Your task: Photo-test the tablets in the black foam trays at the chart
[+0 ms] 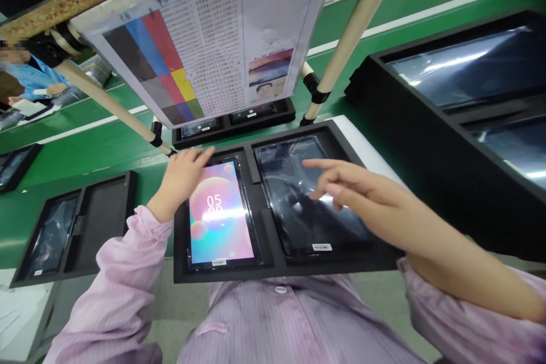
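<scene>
Apparently at a screen-touching step, the empty, loosely open left hand [181, 179] partly covers the glowing pink-and-blue tablet [222, 239] and the empty right hand [362, 190] points over the glossy dark tablet [298, 224] alongside in the black two-slot tray [268, 239], where tapping would call for lowering a fingertip.

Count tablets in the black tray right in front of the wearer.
2. The lit tablet is in the left half of the tray, near the left hand; the dark tablet is in the right half, partly covered by the right hand. None seems hidden.
</scene>
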Tool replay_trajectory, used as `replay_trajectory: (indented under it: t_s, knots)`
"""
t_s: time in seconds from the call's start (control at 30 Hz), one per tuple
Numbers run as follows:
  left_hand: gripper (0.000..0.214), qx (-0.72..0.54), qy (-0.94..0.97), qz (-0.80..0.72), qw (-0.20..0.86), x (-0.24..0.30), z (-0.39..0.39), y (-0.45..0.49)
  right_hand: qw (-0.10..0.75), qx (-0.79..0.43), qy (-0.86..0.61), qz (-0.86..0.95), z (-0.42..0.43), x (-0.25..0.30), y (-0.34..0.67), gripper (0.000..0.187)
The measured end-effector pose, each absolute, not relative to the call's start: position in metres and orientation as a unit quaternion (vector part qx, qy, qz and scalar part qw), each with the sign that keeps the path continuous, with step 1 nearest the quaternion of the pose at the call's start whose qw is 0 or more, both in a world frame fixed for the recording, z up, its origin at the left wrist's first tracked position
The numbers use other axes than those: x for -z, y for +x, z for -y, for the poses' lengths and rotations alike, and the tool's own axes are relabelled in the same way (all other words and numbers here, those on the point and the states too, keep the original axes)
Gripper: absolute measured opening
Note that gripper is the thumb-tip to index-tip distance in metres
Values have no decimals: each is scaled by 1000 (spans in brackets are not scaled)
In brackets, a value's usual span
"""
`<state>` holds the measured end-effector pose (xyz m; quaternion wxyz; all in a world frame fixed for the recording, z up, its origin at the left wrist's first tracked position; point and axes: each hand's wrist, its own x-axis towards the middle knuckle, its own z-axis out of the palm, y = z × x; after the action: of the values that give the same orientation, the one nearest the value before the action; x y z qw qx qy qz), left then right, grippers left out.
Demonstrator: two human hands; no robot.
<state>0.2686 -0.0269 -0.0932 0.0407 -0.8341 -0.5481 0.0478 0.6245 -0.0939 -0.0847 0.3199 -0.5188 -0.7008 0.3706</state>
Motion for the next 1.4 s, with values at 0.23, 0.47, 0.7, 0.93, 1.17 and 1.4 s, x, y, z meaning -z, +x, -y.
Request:
replay_trajectory:
  t_s: [0.23,0.47,0.7,0.93,1.17,1.4]
  knots:
    - [34,11,-884,467,6,79,21,317,275,-200,-582,738,89,133,687,29]
    - [95,-116,-910,394,-52,84,34,353,293,-226,-597,712,102,151,709,33]
    - [101,-139,-824,542,94,92,9,271,327,-251,-594,691,95,162,718,33]
    - [49,-34,-781,615,102,73,8,282,319,-233,-567,723,78,167,712,38]
    - [35,-10,-883,462,-78,78,8,353,236,-203,-596,740,57,168,692,57]
    - [51,-80,-929,355,-68,95,-30,473,209,-253,-639,696,40,156,675,57]
